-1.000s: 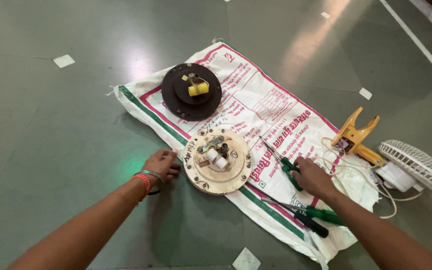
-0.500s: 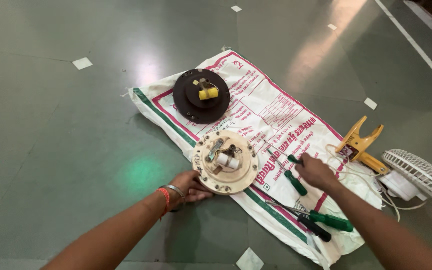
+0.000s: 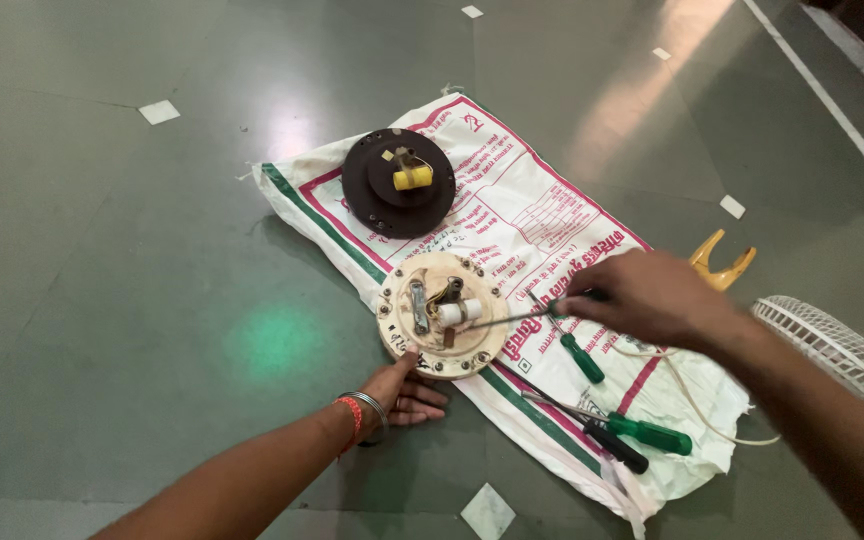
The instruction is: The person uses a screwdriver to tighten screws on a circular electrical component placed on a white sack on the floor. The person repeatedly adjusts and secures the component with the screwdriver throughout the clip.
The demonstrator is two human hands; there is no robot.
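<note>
**Screwdriver brought to the opened motor plate**

Lifted off the sack since the earlier frame, the right hand (image 3: 652, 297) now pinches a thin screwdriver (image 3: 512, 319), tip at the cream round motor plate (image 3: 442, 314) on the printed sack (image 3: 552, 220). Left hand (image 3: 402, 392), fingers spread, steadies its near rim. Dark cover (image 3: 397, 183) lies apart, already removed; the plate's rim screws look still seated.

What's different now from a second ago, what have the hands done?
The right hand has lifted off the sack holding a thin screwdriver and swung it left, so its tip now points at the middle of the cream round housing. The left hand stays braced at that housing's near edge. The dark disc and the green-handled tools lie where they were.
</note>
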